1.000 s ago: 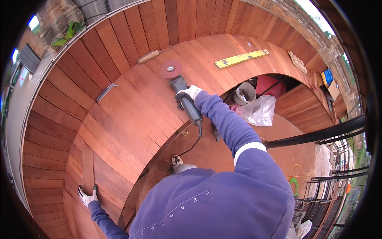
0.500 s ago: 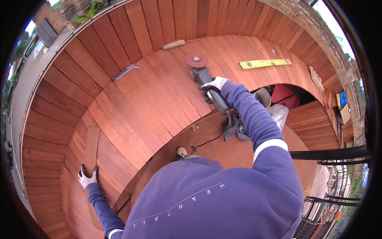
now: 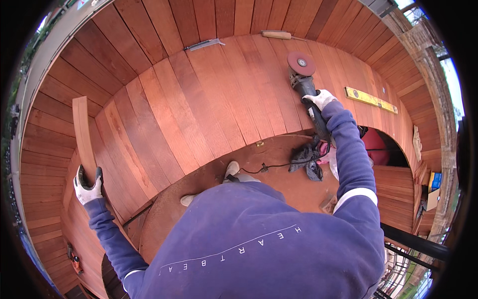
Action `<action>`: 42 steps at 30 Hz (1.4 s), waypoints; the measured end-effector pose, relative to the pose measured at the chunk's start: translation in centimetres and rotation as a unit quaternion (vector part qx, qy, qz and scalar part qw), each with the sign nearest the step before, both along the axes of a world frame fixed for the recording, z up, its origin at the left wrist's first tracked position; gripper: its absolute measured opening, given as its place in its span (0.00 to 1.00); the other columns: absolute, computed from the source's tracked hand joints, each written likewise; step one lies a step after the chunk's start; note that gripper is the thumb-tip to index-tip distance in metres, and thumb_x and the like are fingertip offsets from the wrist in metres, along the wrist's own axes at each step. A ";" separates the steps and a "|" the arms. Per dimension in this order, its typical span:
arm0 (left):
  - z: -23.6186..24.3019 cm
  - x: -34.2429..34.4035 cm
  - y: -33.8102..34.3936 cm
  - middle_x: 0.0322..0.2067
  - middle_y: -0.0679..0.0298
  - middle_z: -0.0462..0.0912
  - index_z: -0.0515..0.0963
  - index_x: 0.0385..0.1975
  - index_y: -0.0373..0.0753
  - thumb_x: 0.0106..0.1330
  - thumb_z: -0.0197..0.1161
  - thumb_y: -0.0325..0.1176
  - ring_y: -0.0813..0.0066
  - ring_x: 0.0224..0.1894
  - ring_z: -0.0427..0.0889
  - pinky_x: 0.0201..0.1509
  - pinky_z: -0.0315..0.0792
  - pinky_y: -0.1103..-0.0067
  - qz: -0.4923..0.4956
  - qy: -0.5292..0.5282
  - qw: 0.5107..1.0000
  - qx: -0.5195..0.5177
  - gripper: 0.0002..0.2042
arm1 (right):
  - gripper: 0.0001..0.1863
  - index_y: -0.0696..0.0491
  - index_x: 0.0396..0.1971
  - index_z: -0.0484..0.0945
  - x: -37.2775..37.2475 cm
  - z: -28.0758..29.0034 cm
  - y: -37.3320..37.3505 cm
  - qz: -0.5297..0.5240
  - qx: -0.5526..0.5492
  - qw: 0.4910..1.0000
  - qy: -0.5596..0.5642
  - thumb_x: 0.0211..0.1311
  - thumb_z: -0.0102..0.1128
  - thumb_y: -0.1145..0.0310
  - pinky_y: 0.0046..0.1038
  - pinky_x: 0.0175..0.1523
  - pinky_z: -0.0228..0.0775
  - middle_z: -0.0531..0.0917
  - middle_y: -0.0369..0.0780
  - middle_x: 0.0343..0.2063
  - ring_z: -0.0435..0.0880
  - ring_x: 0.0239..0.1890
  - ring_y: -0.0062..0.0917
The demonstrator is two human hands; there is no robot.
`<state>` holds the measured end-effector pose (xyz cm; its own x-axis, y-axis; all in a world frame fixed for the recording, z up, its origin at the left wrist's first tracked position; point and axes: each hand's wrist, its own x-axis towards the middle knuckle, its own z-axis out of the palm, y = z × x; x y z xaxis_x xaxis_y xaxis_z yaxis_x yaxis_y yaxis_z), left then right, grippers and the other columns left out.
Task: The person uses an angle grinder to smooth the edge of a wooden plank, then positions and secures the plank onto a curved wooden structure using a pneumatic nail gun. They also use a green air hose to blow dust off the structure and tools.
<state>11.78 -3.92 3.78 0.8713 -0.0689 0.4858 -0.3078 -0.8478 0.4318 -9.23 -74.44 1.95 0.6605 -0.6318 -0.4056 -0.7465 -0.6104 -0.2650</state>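
Note:
My right hand (image 3: 318, 100), in a white and dark work glove, grips an angle grinder (image 3: 313, 117) with a reddish round disc (image 3: 305, 64) at its far end, over the curved bench of wooden slats (image 3: 209, 94). At the left, my left hand (image 3: 88, 187), gloved the same way, is closed on a narrow wooden plank (image 3: 82, 128), whose far end points up toward the back wall. The grinder's black cord (image 3: 279, 165) trails down across the brown floor beside my feet.
Along the bench lie a yellow level (image 3: 371, 101), a wood-handled tool (image 3: 276, 35) and a grey tool (image 3: 204, 45). An arched opening (image 3: 388, 149) is at right, with dark cloth (image 3: 303, 159) near it. A black railing (image 3: 413, 239) crosses the lower right.
My view has shifted. My left hand has moved with the plank, which now leans upward at a different angle. The grinder, still in my right hand, now appears farther right and nearer the level.

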 end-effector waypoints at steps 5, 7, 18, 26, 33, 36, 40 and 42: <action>6.3 -1.1 9.7 0.40 0.64 0.78 0.69 0.54 0.36 0.65 0.59 0.34 0.79 0.36 0.75 0.41 0.72 0.81 0.042 0.003 0.943 -0.330 0.19 | 0.34 0.60 0.36 0.80 0.0 0.0 -0.3 0.018 -0.030 0.999 0.019 0.45 0.61 0.41 0.33 0.43 0.72 0.83 0.50 0.31 0.82 0.35 0.38; 10.7 -3.4 9.0 0.38 0.64 0.76 0.67 0.57 0.37 0.67 0.54 0.43 0.76 0.37 0.76 0.44 0.74 0.77 0.018 0.027 0.892 -0.452 0.22 | 0.35 0.60 0.38 0.79 0.2 -0.1 -0.7 0.018 -0.034 0.999 0.022 0.43 0.62 0.40 0.33 0.47 0.71 0.82 0.51 0.35 0.82 0.39 0.40; 9.4 -12.1 16.6 0.35 0.56 0.81 0.73 0.49 0.31 0.58 0.56 0.58 0.58 0.36 0.80 0.50 0.71 0.54 -0.053 0.161 0.748 -0.642 0.33 | 0.38 0.59 0.48 0.72 -0.7 0.1 3.3 0.031 -0.164 0.986 0.020 0.47 0.61 0.41 0.35 0.55 0.67 0.78 0.52 0.46 0.75 0.51 0.42; 3.2 -17.7 12.5 0.30 0.56 0.81 0.78 0.38 0.32 0.53 0.61 0.62 0.60 0.34 0.79 0.49 0.73 0.59 0.112 0.164 0.657 -0.727 0.33 | 0.40 0.58 0.53 0.67 -2.7 -1.4 4.2 0.025 -0.201 0.978 -0.052 0.45 0.65 0.45 0.36 0.56 0.67 0.77 0.51 0.46 0.76 0.51 0.41; -2.6 -21.3 5.5 0.30 0.54 0.79 0.76 0.34 0.33 0.48 0.65 0.61 0.57 0.34 0.81 0.40 0.80 0.61 0.234 0.182 0.595 -0.747 0.32 | 0.42 0.54 0.61 0.61 -3.2 -1.8 5.3 0.021 -0.230 0.972 -0.053 0.46 0.67 0.52 0.35 0.58 0.65 0.75 0.51 0.50 0.73 0.54 0.41; -7.6 -23.0 3.8 0.34 0.53 0.76 0.73 0.40 0.35 0.44 0.68 0.62 0.53 0.36 0.80 0.41 0.79 0.58 0.252 0.251 0.557 -0.750 0.35 | 0.42 0.52 0.60 0.62 -3.7 -2.4 5.1 0.028 -0.247 0.964 -0.090 0.45 0.68 0.52 0.34 0.59 0.65 0.75 0.50 0.51 0.74 0.54 0.40; -11.0 -22.9 -0.1 0.39 0.51 0.76 0.69 0.46 0.36 0.41 0.68 0.63 0.53 0.41 0.79 0.44 0.77 0.61 0.246 0.298 0.559 -0.734 0.40 | 0.42 0.50 0.59 0.66 -5.4 -2.7 4.6 0.014 -0.216 0.964 -0.155 0.42 0.70 0.50 0.33 0.57 0.67 0.78 0.47 0.49 0.77 0.51 0.38; -11.7 -22.8 -0.9 0.39 0.52 0.76 0.68 0.47 0.36 0.41 0.68 0.63 0.54 0.42 0.78 0.45 0.77 0.61 0.248 0.317 0.553 -0.730 0.40 | 0.43 0.50 0.60 0.65 -5.3 -1.9 6.2 0.012 -0.248 0.963 -0.105 0.42 0.69 0.48 0.34 0.56 0.68 0.78 0.48 0.49 0.77 0.50 0.38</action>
<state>-10.99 -4.79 -7.94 0.6341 0.3171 -0.7053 0.4118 0.6335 0.6550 -14.57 -68.26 0.01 0.7122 -0.6966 0.0865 -0.6922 -0.7174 -0.0788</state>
